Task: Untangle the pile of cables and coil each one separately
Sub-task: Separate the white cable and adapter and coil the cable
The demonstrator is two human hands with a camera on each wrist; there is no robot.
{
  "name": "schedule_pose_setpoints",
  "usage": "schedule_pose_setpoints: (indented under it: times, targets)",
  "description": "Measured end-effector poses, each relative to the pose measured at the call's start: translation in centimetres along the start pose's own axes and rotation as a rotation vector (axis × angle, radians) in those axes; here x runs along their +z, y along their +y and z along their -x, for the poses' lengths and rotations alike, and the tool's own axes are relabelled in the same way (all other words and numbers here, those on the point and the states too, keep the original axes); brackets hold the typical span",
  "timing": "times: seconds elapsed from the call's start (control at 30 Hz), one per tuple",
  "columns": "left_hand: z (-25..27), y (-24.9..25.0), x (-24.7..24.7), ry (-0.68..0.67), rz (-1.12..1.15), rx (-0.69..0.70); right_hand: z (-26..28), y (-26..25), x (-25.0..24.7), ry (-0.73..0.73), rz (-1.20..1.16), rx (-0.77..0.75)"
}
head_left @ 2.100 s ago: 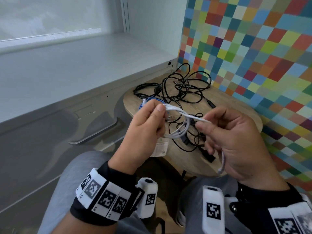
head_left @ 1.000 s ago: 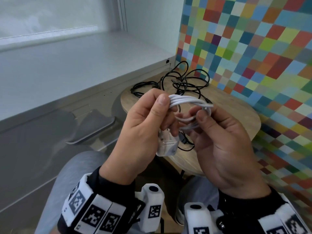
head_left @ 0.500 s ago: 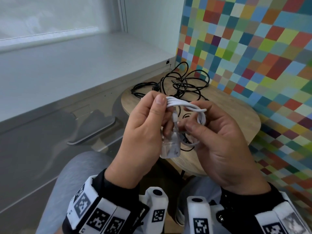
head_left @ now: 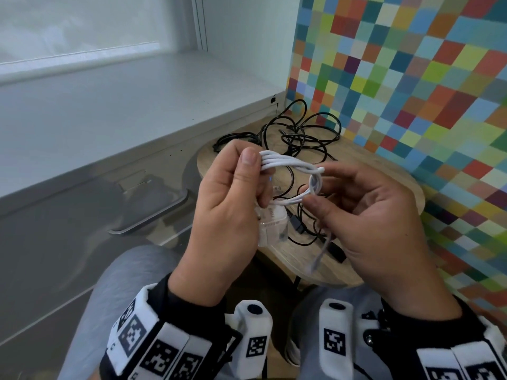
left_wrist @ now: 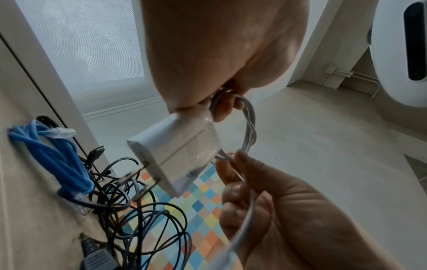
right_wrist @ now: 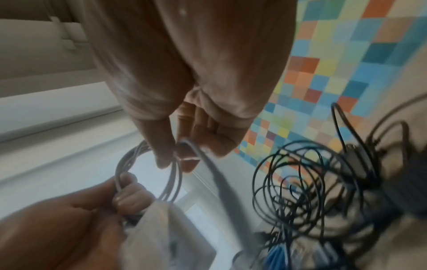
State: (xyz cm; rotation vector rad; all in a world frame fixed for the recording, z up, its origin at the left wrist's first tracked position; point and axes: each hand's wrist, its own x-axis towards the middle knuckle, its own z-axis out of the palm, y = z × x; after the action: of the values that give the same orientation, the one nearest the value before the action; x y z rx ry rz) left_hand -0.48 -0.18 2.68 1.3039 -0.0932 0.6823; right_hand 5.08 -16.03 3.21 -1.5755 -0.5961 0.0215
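Multicoloured checkered tiles (head_left: 411, 78) back a round wooden table (head_left: 384, 187) that carries a tangle of black cables (head_left: 301, 138) and a blue cable (left_wrist: 53, 160). Above the table's near edge, the left hand (head_left: 227, 215) pinches a coiled white cable (head_left: 288, 165) between thumb and curled fingers (right_wrist: 129, 197), its white plug adapter (left_wrist: 175, 153) hanging below. The right hand (head_left: 378, 223) pinches the coil's opposite side, the loose end trailing down.
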Motion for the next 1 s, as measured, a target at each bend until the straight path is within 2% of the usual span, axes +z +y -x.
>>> schedule_pose_setpoints:
  times: [0.17,0.27,0.33,0.43,0.6,0.87,1.0]
  targets:
    - [-0.2,0.3,0.0,0.022,0.123,-0.064,-0.2,0.7,-0.9,0.066,0.359,-0.138]
    - [0.0,0.7,0.1,0.019,0.25,-0.132,-0.1,1.0,-1.0,0.128,0.379,-0.167]
    - [0.0,0.9,0.2,0.01,0.334,-0.178,0.1,0.8,-0.7,0.151,0.315,-0.17]
    - [0.1,0.9,0.3,-0.019,0.422,-0.223,0.2,0.8,-0.1,0.172,0.129,-0.087]
    - [0.1,0.8,0.1,-0.025,0.479,-0.253,0.5,0.8,0.8,0.028,-0.337,0.066]
    - [0.2,1.1,0.3,-0.056,0.46,-0.229,0.1,1.0,1.7,0.055,-0.561,0.18]
    - [0.2,0.8,0.4,-0.027,0.426,-0.229,0.2,1.0,1.6,0.059,-0.578,0.226]
